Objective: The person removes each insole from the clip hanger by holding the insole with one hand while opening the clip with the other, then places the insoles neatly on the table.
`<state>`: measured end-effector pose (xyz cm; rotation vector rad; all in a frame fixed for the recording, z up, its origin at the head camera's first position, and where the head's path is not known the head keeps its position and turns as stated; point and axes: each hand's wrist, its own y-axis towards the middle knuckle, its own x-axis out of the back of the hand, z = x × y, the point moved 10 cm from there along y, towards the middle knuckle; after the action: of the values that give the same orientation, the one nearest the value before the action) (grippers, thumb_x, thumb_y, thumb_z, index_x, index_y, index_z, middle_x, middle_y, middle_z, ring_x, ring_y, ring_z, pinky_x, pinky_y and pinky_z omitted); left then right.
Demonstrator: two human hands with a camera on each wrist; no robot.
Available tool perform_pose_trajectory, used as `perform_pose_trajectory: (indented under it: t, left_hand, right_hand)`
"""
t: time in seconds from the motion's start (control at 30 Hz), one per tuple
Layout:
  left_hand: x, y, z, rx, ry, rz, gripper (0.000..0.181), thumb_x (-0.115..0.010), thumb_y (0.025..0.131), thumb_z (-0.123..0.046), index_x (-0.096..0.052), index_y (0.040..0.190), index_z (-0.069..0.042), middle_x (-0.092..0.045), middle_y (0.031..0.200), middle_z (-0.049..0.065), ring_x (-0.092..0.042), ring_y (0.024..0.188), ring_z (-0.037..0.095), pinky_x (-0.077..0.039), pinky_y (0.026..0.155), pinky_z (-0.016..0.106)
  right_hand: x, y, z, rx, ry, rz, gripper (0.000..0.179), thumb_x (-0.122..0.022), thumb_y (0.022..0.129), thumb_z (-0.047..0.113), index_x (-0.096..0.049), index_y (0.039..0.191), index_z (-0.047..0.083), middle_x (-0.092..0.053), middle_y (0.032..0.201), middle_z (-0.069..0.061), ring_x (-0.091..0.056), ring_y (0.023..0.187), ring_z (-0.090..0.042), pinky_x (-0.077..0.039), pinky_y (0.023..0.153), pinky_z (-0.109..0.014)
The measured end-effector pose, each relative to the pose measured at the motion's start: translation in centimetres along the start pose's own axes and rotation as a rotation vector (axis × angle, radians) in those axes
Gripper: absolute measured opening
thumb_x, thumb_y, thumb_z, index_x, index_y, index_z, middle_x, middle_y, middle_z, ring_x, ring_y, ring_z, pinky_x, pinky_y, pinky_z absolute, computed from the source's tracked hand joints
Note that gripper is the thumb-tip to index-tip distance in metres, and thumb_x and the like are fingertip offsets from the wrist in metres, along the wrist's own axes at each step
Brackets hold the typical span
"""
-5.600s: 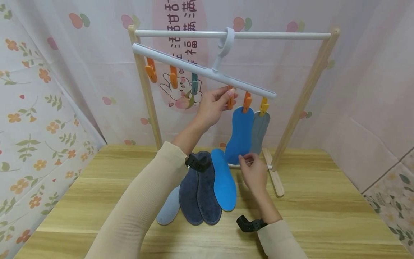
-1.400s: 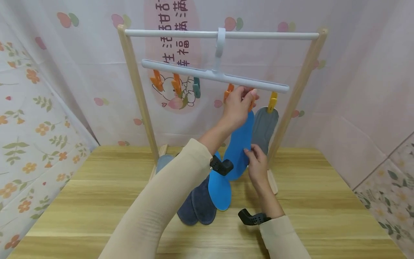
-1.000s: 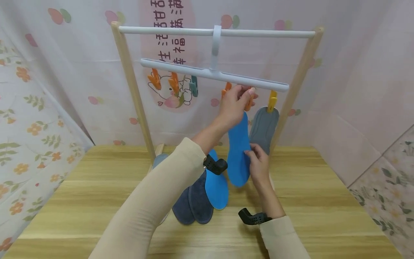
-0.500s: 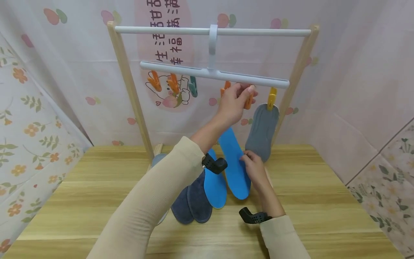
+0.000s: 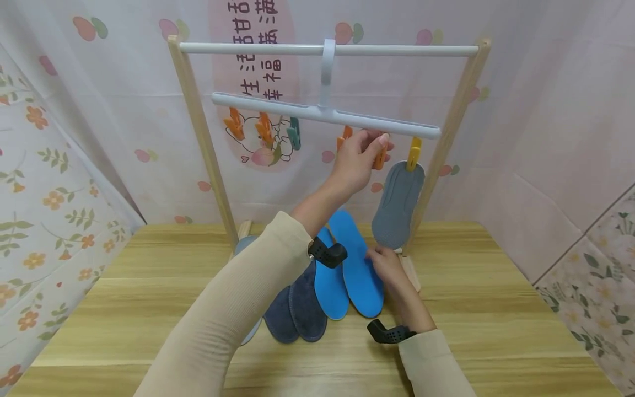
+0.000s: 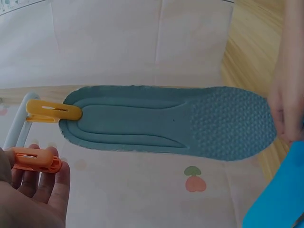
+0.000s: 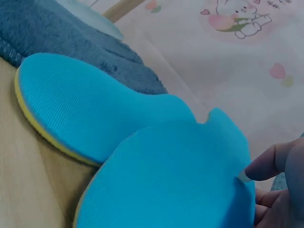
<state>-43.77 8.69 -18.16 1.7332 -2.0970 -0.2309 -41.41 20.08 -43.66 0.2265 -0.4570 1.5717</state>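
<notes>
My left hand (image 5: 353, 161) pinches an orange clothespin (image 6: 33, 159) that hangs from the white hanger (image 5: 324, 113); nothing is clipped in it. Below, my right hand (image 5: 389, 268) holds a blue insole (image 5: 359, 270) by its right edge, the thumb on the upper face and the fingers behind. This insole sits low over the table, slightly overlapping a second blue insole (image 7: 90, 104) with a yellow underside. To the right of my left hand, a grey insole (image 6: 156, 121) hangs from a yellow clothespin (image 6: 54, 110).
The hanger tilts down to the right on the rack's white bar (image 5: 258, 49). More orange clothespins (image 5: 264, 129) and a green clothespin (image 5: 294, 134) hang on it. Two dark fuzzy insoles (image 5: 305, 309) and a light one (image 5: 245, 242), partly behind my left arm, lie on the wooden table (image 5: 496, 309).
The blue insole has come off the orange clothespin, and my right hand has brought it down beside the other blue one. Earlier, my left hand shifted from the neighbouring orange clothespin to this one.
</notes>
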Motion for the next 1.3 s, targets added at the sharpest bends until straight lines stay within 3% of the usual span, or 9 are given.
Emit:
perform_pose_trajectory:
  t: [0.17,0.27,0.37,0.67,0.77,0.9,1.03,1.2,1.3]
  left_hand:
    - [0.0,-0.2,0.2,0.008,0.001,-0.004,0.033,-0.052,0.106,-0.032,-0.059,0.13,-0.012,-0.071,0.121,0.007,-0.07,0.104,0.016,-0.057,0.092,0.022]
    - [0.0,-0.2,0.3,0.015,-0.007,-0.007,0.032,-0.053,0.106,-0.032,-0.06,0.13,-0.013,-0.071,0.119,0.005,-0.07,0.104,0.016,-0.057,0.092,0.022]
    - [0.0,-0.2,0.4,0.021,-0.019,-0.006,0.033,-0.053,0.105,-0.032,-0.06,0.131,-0.012,-0.071,0.119,0.004,-0.07,0.104,0.016,-0.057,0.092,0.022]
    - [0.2,-0.2,0.9,0.033,-0.048,-0.017,0.036,-0.053,0.105,-0.033,-0.059,0.133,-0.012,-0.071,0.12,0.003,-0.07,0.105,0.016,-0.057,0.094,0.023]
    - [0.2,-0.2,0.9,0.033,-0.051,-0.014,0.036,-0.054,0.105,-0.033,-0.059,0.133,-0.012,-0.071,0.121,0.003,-0.07,0.105,0.016,-0.057,0.095,0.023]
    - [0.3,-0.3,1.1,0.035,-0.049,-0.013,0.036,-0.054,0.105,-0.033,-0.059,0.134,-0.013,-0.07,0.122,0.003,-0.07,0.106,0.016,-0.057,0.096,0.023]
    - [0.3,-0.3,1.2,0.029,-0.047,-0.012,0.036,-0.054,0.105,-0.033,-0.058,0.135,-0.013,-0.07,0.122,0.003,-0.07,0.107,0.016,-0.057,0.096,0.023]
    - [0.4,-0.3,1.2,0.019,-0.056,-0.006,0.036,-0.053,0.105,-0.032,-0.058,0.134,-0.012,-0.07,0.122,0.004,-0.07,0.106,0.016,-0.057,0.095,0.023]
    - [0.4,-0.4,1.2,0.018,-0.06,-0.004,0.035,-0.053,0.105,-0.032,-0.058,0.134,-0.012,-0.07,0.122,0.004,-0.07,0.105,0.016,-0.057,0.095,0.022]
  right_hand:
    - [-0.4,0.1,-1.0,-0.02,-0.067,0.026,0.031,-0.045,0.101,0.016,-0.06,0.117,-0.005,-0.053,0.131,-0.026,-0.048,0.115,-0.038,-0.04,0.104,-0.053]
    - [-0.5,0.2,-1.1,-0.006,-0.105,0.029,0.024,-0.046,0.1,0.015,-0.063,0.106,-0.002,-0.058,0.109,-0.021,-0.049,0.099,-0.032,-0.042,0.092,-0.048]
    - [-0.5,0.1,-0.7,0.023,-0.188,0.031,0.019,-0.048,0.1,0.015,-0.055,0.086,0.004,-0.046,0.08,-0.01,-0.038,0.077,-0.023,-0.034,0.074,-0.043]
    - [0.0,-0.7,0.9,0.11,-0.466,-0.002,0.041,-0.053,0.096,0.019,-0.032,0.06,0.019,-0.024,0.057,0.004,-0.025,0.055,-0.014,-0.022,0.052,-0.029]
    - [0.0,-0.9,1.0,0.103,-0.523,-0.003,0.041,-0.055,0.095,0.02,-0.037,0.059,0.016,-0.028,0.057,0.003,-0.029,0.054,-0.014,-0.024,0.051,-0.028]
    - [-0.1,-1.1,1.3,0.121,-0.579,0.016,0.025,-0.06,0.095,0.021,-0.066,0.076,0.006,-0.056,0.068,-0.005,-0.048,0.061,-0.018,-0.039,0.055,-0.032]
    - [0.3,-1.4,2.0,0.17,-0.554,0.063,0.028,-0.061,0.098,0.023,-0.073,0.107,0.0,-0.072,0.098,-0.015,-0.064,0.081,-0.025,-0.052,0.07,-0.041]
    - [1.7,-2.0,3.8,0.321,-0.384,0.171,0.03,-0.058,0.103,0.023,-0.069,0.111,-0.004,-0.069,0.095,-0.019,-0.063,0.08,-0.026,-0.055,0.071,-0.041]
    - [3.5,-2.8,5.8,0.426,-0.271,0.139,0.03,-0.058,0.104,0.024,-0.068,0.109,-0.004,-0.067,0.091,-0.019,-0.064,0.078,-0.022,-0.057,0.072,-0.037]
